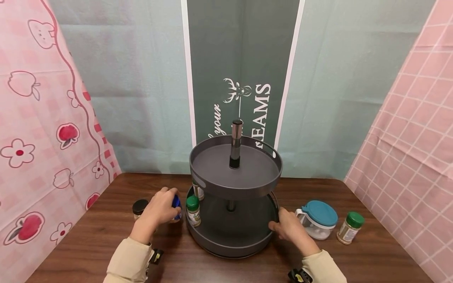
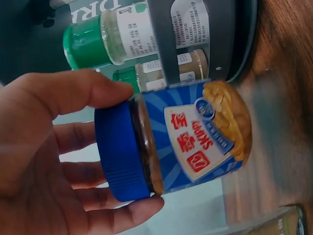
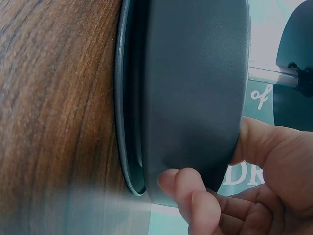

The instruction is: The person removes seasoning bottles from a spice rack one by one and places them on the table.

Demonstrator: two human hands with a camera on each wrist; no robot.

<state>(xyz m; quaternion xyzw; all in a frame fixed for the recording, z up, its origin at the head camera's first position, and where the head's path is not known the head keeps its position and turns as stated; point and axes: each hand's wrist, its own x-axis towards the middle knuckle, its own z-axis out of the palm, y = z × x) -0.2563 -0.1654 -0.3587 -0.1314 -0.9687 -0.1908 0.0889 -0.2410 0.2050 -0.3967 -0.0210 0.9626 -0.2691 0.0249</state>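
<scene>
My left hand (image 1: 162, 207) holds a peanut butter jar (image 2: 195, 134) by its blue lid, thumb on one side and fingers round the other. The jar is just left of a dark grey two-tier turntable rack (image 1: 226, 248). On the rack's lower tier, at the left, stand a green-lidded spice jar (image 1: 193, 214) and a second spice jar (image 1: 199, 193) behind it, partly hidden by the upper tier (image 1: 230, 192). At the lower tier's right side, my right hand (image 1: 288, 226) pinches the rim, thumb over the edge and fingers against the outer wall.
A black-lidded jar (image 1: 140, 206) stands left of my left hand, partly hidden by it. Right of the rack are a clear pot with a teal lid (image 1: 321, 213) and another green-lidded spice jar (image 1: 349, 228). Fabric hangings (image 1: 148, 98) enclose the wooden table (image 1: 88, 236).
</scene>
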